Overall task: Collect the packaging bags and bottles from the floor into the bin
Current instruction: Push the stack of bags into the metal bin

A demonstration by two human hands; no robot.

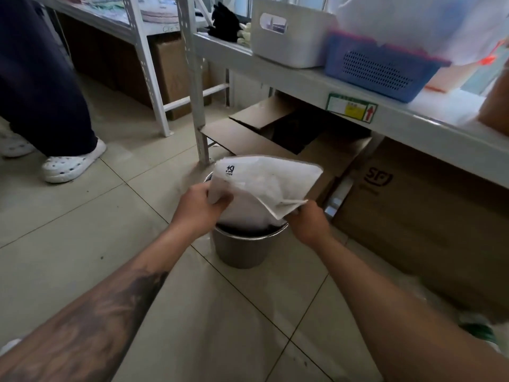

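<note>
A white packaging bag [264, 183] with black printed characters is held over a round metal bin [239, 252] that stands on the tiled floor. My left hand [198, 208] grips the bag's left edge. My right hand [308, 221] pinches its lower right corner. The bag's lower part hangs down into the bin's mouth and hides most of the opening. A dark liner shows at the bin's rim. At the lower right edge a clear plastic wrap with a green-and-white item [479, 326] lies on the floor, partly cut off.
A metal shelf [358, 97] with a white box [289, 34] and a blue basket [385, 70] stands right behind the bin. Cardboard boxes [413, 210] sit under it. Another person's leg and white clog [71, 164] stand at the left.
</note>
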